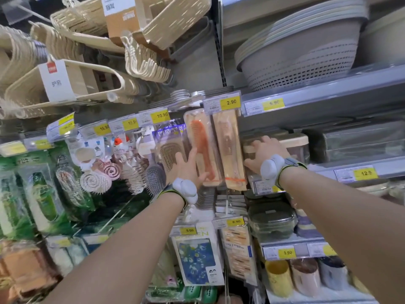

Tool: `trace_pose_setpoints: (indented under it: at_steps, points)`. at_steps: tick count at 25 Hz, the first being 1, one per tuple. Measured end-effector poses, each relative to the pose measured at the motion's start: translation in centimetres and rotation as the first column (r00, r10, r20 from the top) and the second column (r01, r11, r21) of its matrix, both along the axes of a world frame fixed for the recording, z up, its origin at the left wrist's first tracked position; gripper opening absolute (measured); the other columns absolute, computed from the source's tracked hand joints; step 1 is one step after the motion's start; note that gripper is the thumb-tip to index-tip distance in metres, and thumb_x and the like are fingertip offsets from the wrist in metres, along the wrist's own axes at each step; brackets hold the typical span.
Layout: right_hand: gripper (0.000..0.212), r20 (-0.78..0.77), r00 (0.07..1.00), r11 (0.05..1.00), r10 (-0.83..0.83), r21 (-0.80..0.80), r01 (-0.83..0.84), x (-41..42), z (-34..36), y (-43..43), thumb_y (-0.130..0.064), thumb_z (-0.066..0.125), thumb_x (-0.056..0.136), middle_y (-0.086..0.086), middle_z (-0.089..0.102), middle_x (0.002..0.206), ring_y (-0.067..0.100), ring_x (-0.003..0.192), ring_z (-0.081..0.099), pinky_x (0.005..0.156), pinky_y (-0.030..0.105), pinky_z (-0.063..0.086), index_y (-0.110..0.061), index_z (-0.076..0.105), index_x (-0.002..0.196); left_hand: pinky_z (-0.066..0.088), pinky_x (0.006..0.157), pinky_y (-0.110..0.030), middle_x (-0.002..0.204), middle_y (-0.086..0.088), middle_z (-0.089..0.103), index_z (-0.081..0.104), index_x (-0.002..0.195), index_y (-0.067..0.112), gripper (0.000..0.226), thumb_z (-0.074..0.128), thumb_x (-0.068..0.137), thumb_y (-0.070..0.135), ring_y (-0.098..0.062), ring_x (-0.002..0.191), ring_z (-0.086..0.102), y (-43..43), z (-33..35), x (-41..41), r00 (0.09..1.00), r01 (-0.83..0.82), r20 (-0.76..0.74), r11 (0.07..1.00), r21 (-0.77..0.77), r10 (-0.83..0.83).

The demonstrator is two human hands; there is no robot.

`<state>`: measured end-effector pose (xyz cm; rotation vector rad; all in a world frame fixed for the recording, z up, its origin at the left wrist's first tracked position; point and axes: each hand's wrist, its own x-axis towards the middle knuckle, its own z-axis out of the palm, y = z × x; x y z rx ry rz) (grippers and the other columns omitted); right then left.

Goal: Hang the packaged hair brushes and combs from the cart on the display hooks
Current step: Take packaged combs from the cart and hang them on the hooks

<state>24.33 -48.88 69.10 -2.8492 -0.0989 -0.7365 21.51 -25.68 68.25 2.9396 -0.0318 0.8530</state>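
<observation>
Two packaged combs hang side by side under the 2.90 price tag [231, 102]: an orange comb pack [202, 141] and a paler comb pack [229, 148]. My left hand [188, 166] lies flat against the lower left of the orange comb pack, fingers apart. My right hand [266, 153] reaches past the right edge of the paler pack, fingers spread toward a lidded box [294, 143] on the shelf. Packaged brushes [168, 148] hang just to the left. The hooks are hidden behind the packs, and the cart is out of view.
Beige hangers [65, 82] and baskets hang above. A stack of grey perforated baskets [306, 51] sits on the upper right shelf. Green packs [41, 194] hang at left. Dark containers [272, 220] and cups [304, 275] fill the lower right shelves.
</observation>
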Motion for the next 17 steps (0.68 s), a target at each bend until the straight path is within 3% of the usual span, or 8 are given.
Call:
trace_pose_setpoints:
  at_steps: [3,6,8,13,17]
  points:
    - [0.063,0.102,0.994,0.979,0.044,0.196,-0.064,-1.1,-3.5,1.1,-0.033,0.058,0.086,0.006,0.021,0.157,0.024,0.147,0.015,0.113,0.040,0.034,-0.016,0.037,0.143,0.046,0.057,-0.031,0.126,-0.011,0.035,0.024,0.143,0.032,0.067,0.054,0.087,0.057,-0.030,0.074,0.059,1.6,-2.6,-1.6,1.000,0.030,-0.006,0.999,-0.022,-0.031]
    - [0.052,0.311,0.947,0.945,0.076,0.280,-0.168,-2.2,-8.3,3.4,-0.025,0.060,0.084,0.010,0.024,0.156,0.027,0.146,0.019,0.107,0.045,0.041,-0.011,0.049,0.133,0.049,0.062,-0.035,0.131,-0.009,0.036,0.031,0.139,0.026,0.061,0.051,0.090,0.056,-0.032,0.089,0.063,3.2,-5.9,-2.9,0.997,0.024,-0.067,0.998,-0.050,-0.027]
    - [0.049,0.313,0.944,0.935,0.108,0.291,-0.203,-3.3,-11.7,4.8,-0.023,0.060,0.083,0.011,0.027,0.155,0.027,0.144,0.024,0.107,0.043,0.041,-0.012,0.051,0.130,0.052,0.068,-0.038,0.125,-0.007,0.043,0.036,0.135,0.022,0.056,0.049,0.091,0.054,-0.033,0.090,0.063,4.2,-8.3,-3.7,0.996,0.019,-0.091,0.998,-0.062,-0.025]
    - [0.043,0.229,0.961,0.940,0.154,0.265,-0.213,-6.9,-20.4,8.4,-0.019,0.062,0.084,0.012,0.039,0.148,0.029,0.137,0.038,0.104,0.041,0.042,-0.008,0.057,0.125,0.050,0.073,-0.036,0.113,-0.003,0.054,0.048,0.115,0.015,0.037,0.044,0.096,0.047,-0.027,0.091,0.059,6.7,-16.2,-5.5,0.951,0.138,-0.262,0.984,-0.112,-0.163]
    - [0.024,-0.151,0.969,0.943,0.194,0.301,-0.142,-9.6,-27.3,11.0,-0.020,0.053,0.092,0.002,0.056,0.122,0.024,0.096,0.059,0.071,0.031,0.049,-0.018,0.059,0.115,0.052,0.071,-0.039,0.099,-0.006,0.060,0.050,0.106,0.013,0.033,0.044,0.097,0.044,-0.024,0.079,0.057,8.8,-24.2,-7.0,0.884,0.132,-0.423,0.974,-0.183,-0.199]
